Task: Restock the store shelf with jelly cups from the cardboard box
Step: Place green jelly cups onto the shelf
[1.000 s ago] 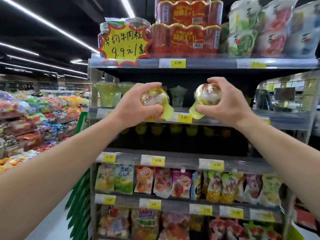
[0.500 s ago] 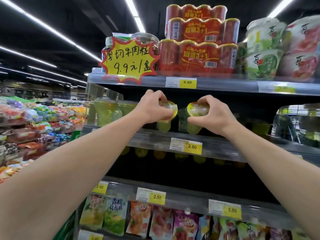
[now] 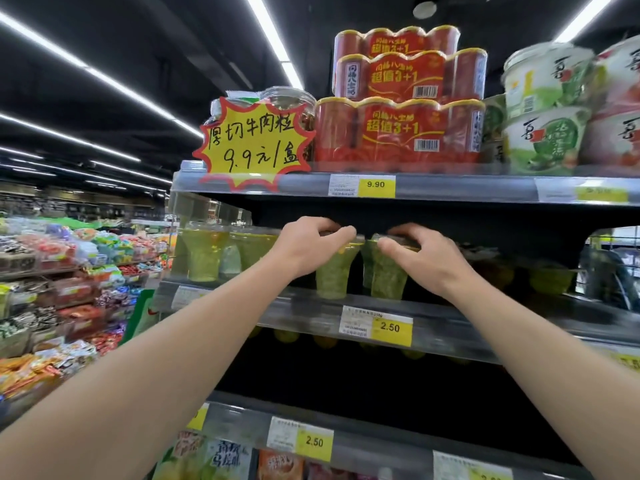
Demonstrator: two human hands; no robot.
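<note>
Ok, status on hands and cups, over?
Left hand grips left cup by rim. Right hand grips right cup. Both upright on shelf. Nothing blocking.

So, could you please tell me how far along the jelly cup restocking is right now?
Done: several green jelly cups already stand at the shelf's left end. In hand: the left hand and right hand each grip the top of a jelly cup, seemingly standing on the shelf. Left: letting go and filling the sparse right section. The box is out of view.
</note>
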